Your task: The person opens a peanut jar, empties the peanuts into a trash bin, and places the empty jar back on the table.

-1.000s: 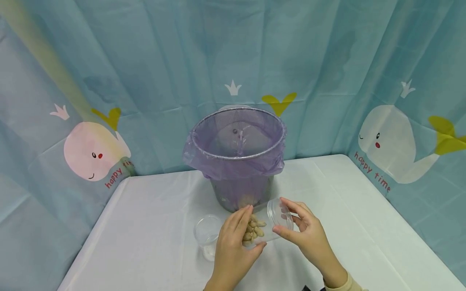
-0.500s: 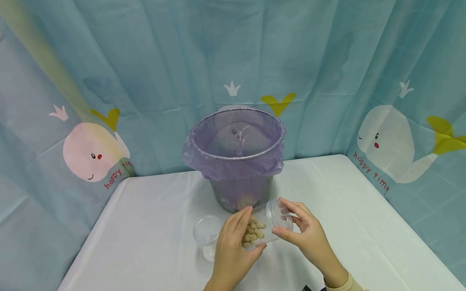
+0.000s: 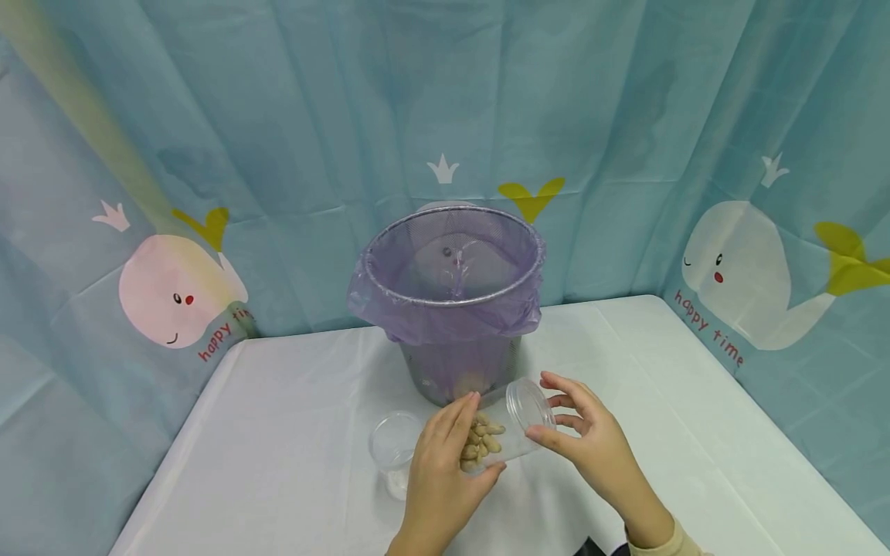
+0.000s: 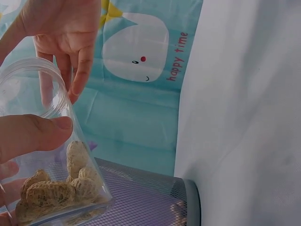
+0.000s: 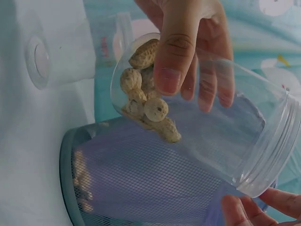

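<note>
A clear plastic jar (image 3: 511, 436) with a threaded mouth is tilted on its side in front of the bin. Several unshelled peanuts (image 5: 141, 89) lie heaped at its closed end. My left hand (image 3: 445, 463) grips the jar around that end, thumb on the near side and fingers over the far side. At the jar's mouth, my right hand (image 3: 587, 432) has its fingers spread and apart from the rim, its thumb tip overlapping the rim in the head view. In the left wrist view the right hand (image 4: 70, 52) appears behind the mouth with loosely extended fingers.
A mesh bin (image 3: 462, 363) lined with a purple bag (image 3: 445, 320) stands behind the hands. Through its mesh, small tan pieces (image 5: 82, 181) show near the bottom. A second clear jar (image 3: 395, 444) stands left of my left hand on the white-covered table (image 3: 292, 448).
My right hand's fingers have come off the jar's rim and moved slightly right, opening out. The left hand and the jar have shifted only slightly left.
</note>
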Demonstrator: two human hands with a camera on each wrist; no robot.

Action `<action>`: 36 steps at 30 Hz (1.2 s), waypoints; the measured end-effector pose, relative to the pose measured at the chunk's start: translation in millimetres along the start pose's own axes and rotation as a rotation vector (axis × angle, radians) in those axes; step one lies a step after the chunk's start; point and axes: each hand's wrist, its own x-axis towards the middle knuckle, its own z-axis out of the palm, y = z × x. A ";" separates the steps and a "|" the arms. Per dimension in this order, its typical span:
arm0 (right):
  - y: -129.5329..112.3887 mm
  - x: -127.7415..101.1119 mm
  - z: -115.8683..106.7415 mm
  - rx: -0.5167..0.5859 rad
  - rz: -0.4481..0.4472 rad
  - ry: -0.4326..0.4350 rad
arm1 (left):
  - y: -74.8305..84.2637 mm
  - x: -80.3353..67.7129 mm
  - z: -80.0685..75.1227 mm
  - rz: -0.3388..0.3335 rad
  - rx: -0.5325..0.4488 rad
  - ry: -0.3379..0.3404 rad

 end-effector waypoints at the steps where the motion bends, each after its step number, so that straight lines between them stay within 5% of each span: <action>1: -0.3 0.2 -0.2 -0.006 0.014 -0.002 | -0.1 -0.1 0.2 0.003 0.000 0.001; 10: -3.3 0.6 -0.5 -0.014 0.087 -0.008 | 0.7 0.1 1.4 0.032 0.008 0.014; 36: 1.2 2.5 -5.0 -0.006 -0.021 -0.059 | 1.0 0.1 0.0 0.001 -0.023 -0.019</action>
